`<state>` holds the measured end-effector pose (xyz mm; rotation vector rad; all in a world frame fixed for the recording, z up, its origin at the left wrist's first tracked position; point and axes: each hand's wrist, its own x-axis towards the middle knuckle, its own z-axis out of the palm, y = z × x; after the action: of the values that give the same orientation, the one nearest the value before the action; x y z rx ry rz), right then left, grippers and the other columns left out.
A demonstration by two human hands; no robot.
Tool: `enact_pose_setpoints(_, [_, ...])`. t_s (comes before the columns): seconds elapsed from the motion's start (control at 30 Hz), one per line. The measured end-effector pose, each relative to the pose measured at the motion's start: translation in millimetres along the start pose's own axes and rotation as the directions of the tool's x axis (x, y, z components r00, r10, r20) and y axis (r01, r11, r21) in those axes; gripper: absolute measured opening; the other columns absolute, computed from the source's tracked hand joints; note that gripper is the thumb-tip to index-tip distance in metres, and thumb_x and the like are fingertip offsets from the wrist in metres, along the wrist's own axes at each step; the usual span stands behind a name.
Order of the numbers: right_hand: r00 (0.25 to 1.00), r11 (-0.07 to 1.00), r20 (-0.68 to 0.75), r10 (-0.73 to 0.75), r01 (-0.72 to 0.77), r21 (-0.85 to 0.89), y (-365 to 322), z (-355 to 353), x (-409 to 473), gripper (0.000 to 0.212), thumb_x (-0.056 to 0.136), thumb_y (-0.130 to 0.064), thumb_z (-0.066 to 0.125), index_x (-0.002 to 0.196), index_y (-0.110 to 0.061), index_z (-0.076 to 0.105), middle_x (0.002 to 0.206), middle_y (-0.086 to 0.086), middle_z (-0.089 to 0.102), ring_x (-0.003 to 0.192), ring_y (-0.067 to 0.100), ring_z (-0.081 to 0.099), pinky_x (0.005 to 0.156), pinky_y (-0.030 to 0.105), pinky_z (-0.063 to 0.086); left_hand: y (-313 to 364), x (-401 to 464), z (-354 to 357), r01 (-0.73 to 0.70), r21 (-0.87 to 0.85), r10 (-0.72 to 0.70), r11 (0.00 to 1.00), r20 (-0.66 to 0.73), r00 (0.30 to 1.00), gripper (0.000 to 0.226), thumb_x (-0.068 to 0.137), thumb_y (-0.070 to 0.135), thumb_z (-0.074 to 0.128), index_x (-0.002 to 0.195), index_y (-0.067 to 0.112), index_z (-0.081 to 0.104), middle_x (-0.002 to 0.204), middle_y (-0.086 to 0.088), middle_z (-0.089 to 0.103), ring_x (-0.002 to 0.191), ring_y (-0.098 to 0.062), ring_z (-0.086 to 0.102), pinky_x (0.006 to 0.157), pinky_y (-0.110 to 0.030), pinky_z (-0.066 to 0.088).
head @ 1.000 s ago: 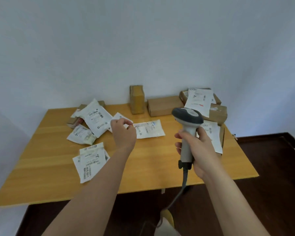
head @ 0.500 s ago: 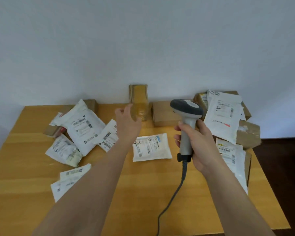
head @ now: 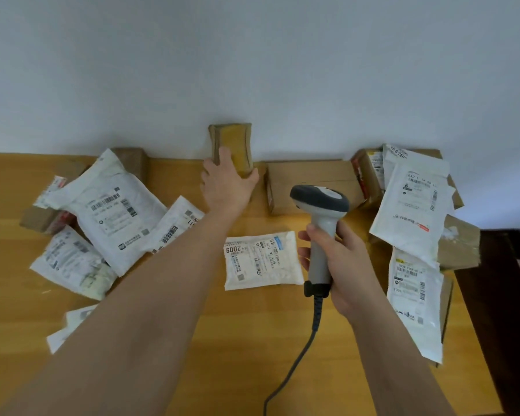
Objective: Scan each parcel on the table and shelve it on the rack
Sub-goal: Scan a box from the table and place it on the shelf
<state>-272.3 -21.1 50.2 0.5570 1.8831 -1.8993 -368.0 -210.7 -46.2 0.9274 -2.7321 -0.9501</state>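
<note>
At the table's [head: 252, 340] far edge, the left hand [head: 227, 183] closes around the upright taped parcel [head: 233, 142]; the right hand [head: 339, 265] grips the scanner [head: 320, 205]. A one-sided grip could topple the parcel against the wall.

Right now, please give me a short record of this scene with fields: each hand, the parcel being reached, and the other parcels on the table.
left hand: fingers around the upright brown parcel by the wall
right hand: grips the barcode scanner, head pointing forward
nearest flat parcel: white bag marked 2009, lying between the arms
other parcels: white bags and brown boxes on both sides
surface: wooden table
rack: not in view
</note>
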Motion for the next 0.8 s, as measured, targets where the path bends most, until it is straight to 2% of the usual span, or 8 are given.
enact_pose_setpoints(0.1, [1.000,1.000,0.008,0.010,-0.010,-0.001,0.2,5.0,-1.8,0.018,0.092,-0.022,0.068,0.109,-0.025,0.064,0.104,0.006,0.071,0.079,0.014,0.068,0.073,0.029,0.058,-16.9,-10.6,-13.9,0.161,-0.290,-0.169,0.943,0.000,0.986,0.078,0.074,0.047,0.073,0.132,0.019,0.031,0.130,-0.011,0.042,0.116,-0.033,0.047,0.095,-0.040,0.044])
enact_pose_setpoints(0.17, [1.000,1.000,0.023,0.009,-0.009,0.000,0.6,8.1,-4.0,0.014,0.092,-0.023,0.069,0.105,-0.026,0.065,0.101,0.005,0.073,0.075,0.012,0.069,0.072,0.029,0.059,-36.4,-24.4,-25.1,0.281,-0.564,-0.303,0.776,0.056,0.951,0.088,0.073,0.039,0.076,0.142,0.021,0.023,0.141,-0.009,0.036,0.126,-0.031,0.044,0.104,-0.045,0.043])
enact_pose_setpoints(0.23, [0.999,1.000,0.043,0.014,-0.014,0.004,1.4,12.8,-7.3,0.011,0.092,-0.023,0.068,0.103,-0.025,0.067,0.099,0.005,0.074,0.070,0.009,0.070,0.070,0.028,0.060,-62.1,-50.0,-34.8,0.318,-0.673,-0.321,0.668,0.125,0.939,0.096,0.077,0.030,0.074,0.150,0.029,0.012,0.155,-0.004,0.023,0.140,-0.028,0.030,0.114,-0.048,0.032])
enact_pose_setpoints(0.3, [0.997,1.000,0.066,0.027,-0.027,0.011,3.4,18.5,-11.7,0.012,0.092,-0.023,0.068,0.103,-0.023,0.067,0.097,0.005,0.074,0.068,0.008,0.070,0.066,0.025,0.059,-90.9,-76.7,-41.5,0.348,-0.640,-0.306,0.685,0.180,0.935,0.099,0.077,0.021,0.072,0.153,0.030,0.009,0.157,-0.001,0.021,0.142,-0.025,0.026,0.115,-0.046,0.029])
enact_pose_setpoints(0.47, [0.989,0.999,0.138,0.051,-0.050,-0.013,14.6,33.1,-22.3,0.012,0.091,-0.024,0.070,0.102,-0.023,0.068,0.097,0.005,0.074,0.067,0.009,0.070,0.063,0.024,0.056,-145.4,-117.8,-51.6,0.479,-0.509,-0.363,0.715,0.315,0.877,0.103,0.073,0.010,0.078,0.152,0.018,0.013,0.150,-0.005,0.033,0.136,-0.027,0.037,0.110,-0.050,0.038])
enact_pose_setpoints(0.57, [0.982,0.997,0.172,0.078,-0.075,-0.028,19.8,39.8,-28.4,0.010,0.090,-0.023,0.071,0.099,-0.024,0.069,0.100,0.006,0.074,0.068,0.011,0.070,0.067,0.027,0.057,-162.2,-133.3,-58.1,0.413,-0.553,-0.320,0.724,0.260,0.911,0.105,0.071,0.005,0.083,0.150,0.017,0.015,0.140,0.002,0.038,0.133,-0.022,0.039,0.108,-0.037,0.037])
enact_pose_setpoints(0.67, [0.972,0.995,0.216,0.096,-0.088,-0.045,22.1,42.1,-35.3,0.010,0.088,-0.022,0.074,0.098,-0.023,0.070,0.102,0.009,0.071,0.065,0.013,0.069,0.067,0.027,0.058,-168.1,-140.0,-63.4,0.320,-0.580,-0.246,0.749,0.205,0.947,0.116,0.068,0.011,0.088,0.153,0.019,0.010,0.148,0.001,0.032,0.136,-0.016,0.033,0.105,-0.028,0.032])
enact_pose_setpoints(0.8, [0.965,0.995,0.245,0.095,-0.081,-0.065,21.7,40.9,-43.7,0.011,0.089,-0.022,0.072,0.100,-0.022,0.070,0.102,0.009,0.070,0.064,0.013,0.069,0.067,0.027,0.058,-170.5,-141.8,-66.2,0.206,-0.553,-0.161,0.807,0.129,0.978,0.096,0.063,0.023,0.091,0.139,0.024,0.032,0.131,0.007,0.042,0.126,-0.015,0.043,0.099,-0.028,0.038])
